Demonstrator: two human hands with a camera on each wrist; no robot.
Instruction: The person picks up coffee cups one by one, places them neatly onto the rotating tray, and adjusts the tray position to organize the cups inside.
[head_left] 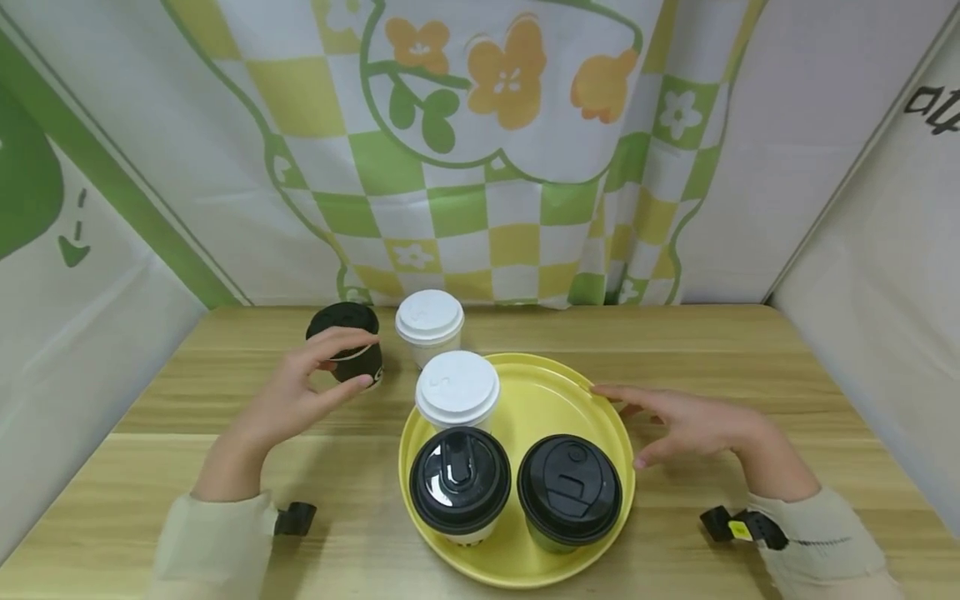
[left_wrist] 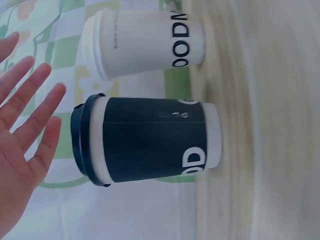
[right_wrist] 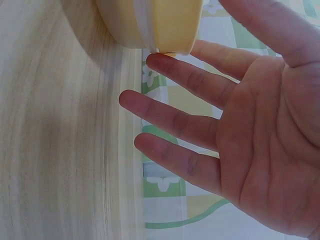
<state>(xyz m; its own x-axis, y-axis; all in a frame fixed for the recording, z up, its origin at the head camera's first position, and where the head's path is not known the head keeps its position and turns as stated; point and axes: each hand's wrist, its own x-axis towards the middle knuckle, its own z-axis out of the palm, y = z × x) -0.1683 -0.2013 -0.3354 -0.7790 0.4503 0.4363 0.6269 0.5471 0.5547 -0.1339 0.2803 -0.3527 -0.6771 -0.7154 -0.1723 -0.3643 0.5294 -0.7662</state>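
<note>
My left hand [head_left: 288,396] is beside a paper coffee cup [head_left: 360,367] with a black sleeve and black lid at the left of the table. Its thumb and fingers are spread apart around the cup's near side in the head view. In the left wrist view the fingers stay off the lid, with a gap to the cup [left_wrist: 152,140]. My right hand [head_left: 697,421] has its fingers extended at the right rim of a round yellow tray [head_left: 551,387]. Fingertips meet the rim in the right wrist view, where the hand [right_wrist: 260,125] lies palm to camera.
On the tray stand a white-lidded cup [head_left: 457,387], a cup with a glossy black lid [head_left: 460,483] and a green cup with a black lid [head_left: 570,492]. Another white-lidded cup [head_left: 430,317] stands behind the tray. A checked curtain [head_left: 457,208] hangs at the table's back edge.
</note>
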